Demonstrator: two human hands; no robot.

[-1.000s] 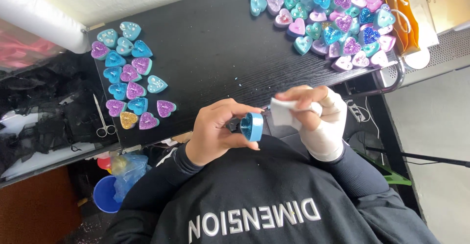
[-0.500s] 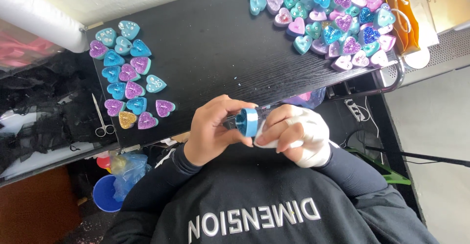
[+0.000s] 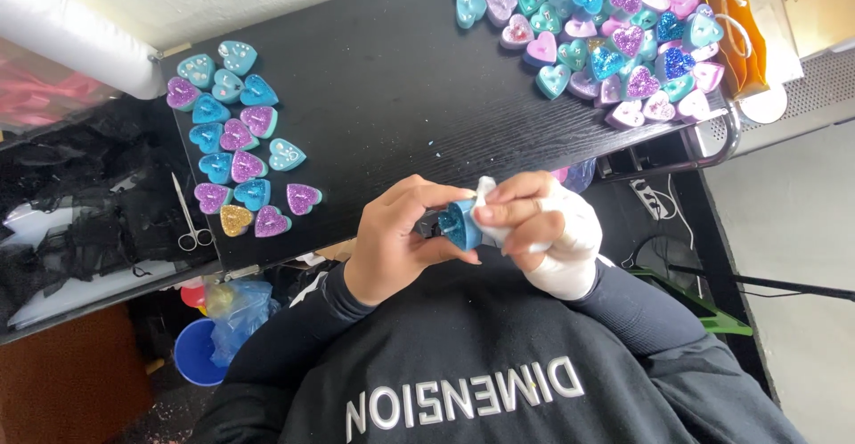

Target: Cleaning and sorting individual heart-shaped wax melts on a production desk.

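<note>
My left hand (image 3: 398, 244) grips one blue heart (image 3: 461, 225) over the surface's (image 3: 392, 97) near edge, my right hand (image 3: 539, 230) pinching a white cloth (image 3: 487, 193) against it; judged under half done, the left-edge rows (image 3: 233, 137) being fewer than the far-right-corner heap (image 3: 606, 34).

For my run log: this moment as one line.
left hand: holds blue glitter heart | right hand: white cloth against heart | black table: heart piles

Bare tabletop (image 3: 374, 97) between heart piles (image 3: 233, 137)
</note>
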